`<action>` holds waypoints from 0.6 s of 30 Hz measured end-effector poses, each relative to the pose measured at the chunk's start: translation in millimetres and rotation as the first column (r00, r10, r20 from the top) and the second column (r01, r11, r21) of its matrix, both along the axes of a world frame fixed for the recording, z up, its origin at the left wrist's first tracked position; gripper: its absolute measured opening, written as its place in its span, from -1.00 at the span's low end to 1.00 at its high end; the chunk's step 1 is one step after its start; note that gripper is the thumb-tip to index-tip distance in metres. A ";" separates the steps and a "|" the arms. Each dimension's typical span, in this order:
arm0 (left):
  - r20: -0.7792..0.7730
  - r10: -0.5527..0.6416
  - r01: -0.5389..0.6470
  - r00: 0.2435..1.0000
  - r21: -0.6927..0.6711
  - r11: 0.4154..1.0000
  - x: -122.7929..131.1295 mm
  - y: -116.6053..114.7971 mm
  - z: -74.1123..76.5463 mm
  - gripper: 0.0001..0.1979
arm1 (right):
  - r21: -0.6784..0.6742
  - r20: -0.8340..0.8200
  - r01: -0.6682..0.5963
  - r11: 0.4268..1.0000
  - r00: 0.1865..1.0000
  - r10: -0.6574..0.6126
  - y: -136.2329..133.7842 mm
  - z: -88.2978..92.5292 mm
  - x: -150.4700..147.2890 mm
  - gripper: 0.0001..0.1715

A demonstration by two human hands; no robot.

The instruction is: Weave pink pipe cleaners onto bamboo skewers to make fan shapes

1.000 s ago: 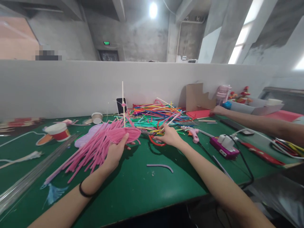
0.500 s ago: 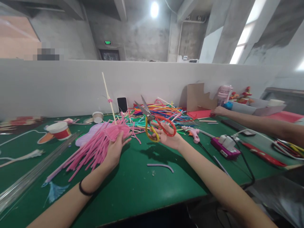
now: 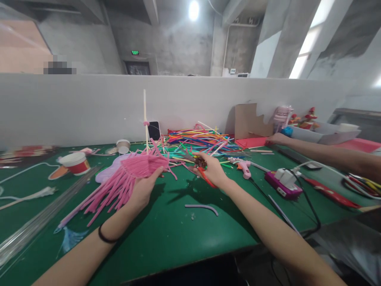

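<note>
Green-covered table (image 3: pixel 166 234), set against a low white partition. Lying on it: a heap of multicoloured pipe cleaners (image 3: pixel 199 141) at the back centre, a short grey pipe-cleaner piece (image 3: pixel 201 207) nearer the front edge, a pink glue gun (image 3: pixel 244 167) with a purple power strip (image 3: pixel 281 183) to its right, and a red sheet (image 3: pixel 251 142) by a cardboard piece (image 3: pixel 249 121). On the left side: a red-and-white paper cup (image 3: pixel 73 163), a small tape roll (image 3: pixel 123 146), a white plug and cord (image 3: pixel 32 194), and a bundle of clear rods (image 3: pixel 35 224).

Your arms are bare, no sleeves. Thin black band (image 3: pixel 104 239) round your left wrist, near left. Your right wrist has nothing on it. No rings visible.
</note>
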State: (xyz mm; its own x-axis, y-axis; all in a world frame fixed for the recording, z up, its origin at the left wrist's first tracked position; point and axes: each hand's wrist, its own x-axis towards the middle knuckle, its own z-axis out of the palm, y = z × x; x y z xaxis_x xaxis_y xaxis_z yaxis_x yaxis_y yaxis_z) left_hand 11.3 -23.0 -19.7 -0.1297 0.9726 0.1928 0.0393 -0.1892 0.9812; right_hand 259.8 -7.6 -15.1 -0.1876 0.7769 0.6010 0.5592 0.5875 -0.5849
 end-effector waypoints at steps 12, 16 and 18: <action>0.214 -0.224 0.235 0.951 -0.027 0.972 7.2 -2.3 9.5 -0.76 | 0.166 0.447 0.083 0.983 0.882 -0.150 6.9 -2.7 14.4 -0.41; 0.265 -0.280 0.306 0.923 -0.061 0.950 7.0 -1.9 8.9 -0.69 | 0.163 0.446 0.071 0.984 0.884 -0.137 4.7 -3.1 10.1 -0.40; 0.291 -0.308 0.340 0.906 -0.068 0.938 6.6 -2.0 9.0 -0.69 | 0.167 0.446 0.062 0.984 0.886 -0.131 3.8 -2.7 8.6 -0.40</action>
State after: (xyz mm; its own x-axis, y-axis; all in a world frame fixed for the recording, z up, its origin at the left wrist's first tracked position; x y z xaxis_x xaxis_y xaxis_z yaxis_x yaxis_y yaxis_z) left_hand 17.9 -24.9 -10.7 0.1650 0.9830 0.0802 -0.2759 -0.0321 0.9606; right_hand 268.4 -3.8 -17.8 -0.3947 0.7170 0.5745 0.8009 0.5750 -0.1674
